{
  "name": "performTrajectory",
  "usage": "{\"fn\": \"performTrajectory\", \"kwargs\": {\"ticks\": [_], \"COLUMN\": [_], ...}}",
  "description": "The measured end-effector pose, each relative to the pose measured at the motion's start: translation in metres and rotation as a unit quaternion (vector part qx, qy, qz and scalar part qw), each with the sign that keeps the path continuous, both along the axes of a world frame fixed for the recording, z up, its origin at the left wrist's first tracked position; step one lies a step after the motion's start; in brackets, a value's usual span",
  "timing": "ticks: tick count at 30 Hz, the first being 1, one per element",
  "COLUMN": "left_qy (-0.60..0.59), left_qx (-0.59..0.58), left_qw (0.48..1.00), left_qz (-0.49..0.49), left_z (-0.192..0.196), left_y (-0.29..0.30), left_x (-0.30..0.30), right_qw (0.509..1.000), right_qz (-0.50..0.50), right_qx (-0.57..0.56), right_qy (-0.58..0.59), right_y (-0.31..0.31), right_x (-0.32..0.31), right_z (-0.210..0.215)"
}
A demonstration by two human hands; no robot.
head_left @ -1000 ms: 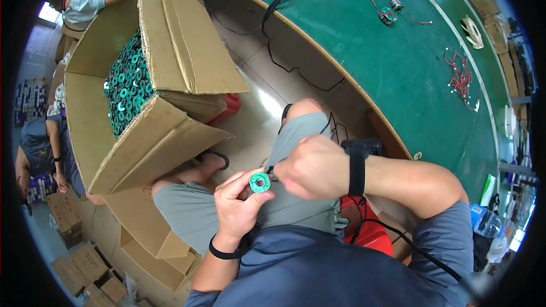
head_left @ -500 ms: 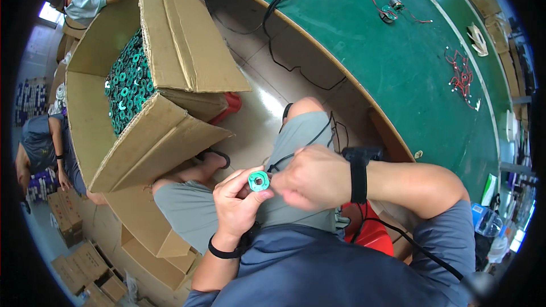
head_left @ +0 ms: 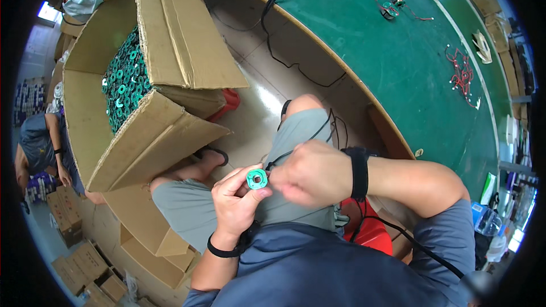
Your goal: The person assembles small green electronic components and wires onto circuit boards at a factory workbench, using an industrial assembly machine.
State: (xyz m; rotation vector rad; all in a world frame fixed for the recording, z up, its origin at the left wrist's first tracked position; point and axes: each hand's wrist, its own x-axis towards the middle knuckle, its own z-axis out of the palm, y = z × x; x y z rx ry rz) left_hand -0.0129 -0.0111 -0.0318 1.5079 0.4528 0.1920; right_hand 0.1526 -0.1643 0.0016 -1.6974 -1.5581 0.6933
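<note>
Above my lap, my left hand (head_left: 233,202) pinches a small round green part with a hole in its middle (head_left: 257,179) between thumb and fingers. The part's ringed end faces up. Close on its right side is my right hand (head_left: 315,176), with fingers curled together and slightly blurred at the tips. Whatever those fingers hold, if anything, is hidden. A thin dark cord (head_left: 278,163) runs behind the fingertips over my thigh.
At the left stands a cardboard box (head_left: 196,62), flaps open, full of green and black ring parts (head_left: 128,79). A green table (head_left: 369,51) on the right bears red wires (head_left: 462,77) and small motors (head_left: 392,8). Two other people (head_left: 42,142) are at the left.
My hands stay together at the green part, with only slight finger movement on the right. The whole view has shifted a little.
</note>
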Motion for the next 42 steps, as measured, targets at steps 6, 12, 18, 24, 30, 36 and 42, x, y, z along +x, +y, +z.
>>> {"fn": "performTrajectory", "kwargs": {"ticks": [6, 12, 18, 24, 30, 36, 42], "left_qy": [0.011, 0.016, 0.002, -0.010, 0.003, 0.017, 0.008], "left_qx": [0.000, 0.049, 0.034, 0.024, 0.013, 0.022, -0.018], "left_qw": [1.000, 0.998, 0.999, 1.000, 1.000, 1.000, 1.000], "left_qz": [-0.006, -0.034, -0.019, -0.010, -0.004, -0.016, 0.004], "left_z": [-0.001, -0.005, 0.000, -0.001, -0.006, -0.006, -0.009], "left_y": [0.001, 0.002, 0.000, -0.002, 0.000, 0.000, -0.003], "left_x": [0.000, -0.003, 0.002, 0.002, -0.003, -0.003, -0.003], "right_qw": [0.999, 0.996, 0.999, 0.999, 0.997, 0.991, 0.989], "right_qz": [-0.016, -0.060, -0.032, 0.019, 0.000, -0.042, -0.024], "right_qx": [0.029, -0.026, -0.010, -0.045, -0.062, -0.082, -0.094], "right_qy": [0.013, -0.063, 0.017, -0.014, -0.049, -0.094, -0.109], "right_y": [0.000, 0.001, 0.000, -0.002, 0.001, 0.001, 0.003], "right_x": [-0.002, 0.007, 0.000, 0.004, 0.005, 0.004, 0.007], "right_z": [-0.001, 0.002, 0.003, 0.001, 0.003, 0.001, 0.003]}}
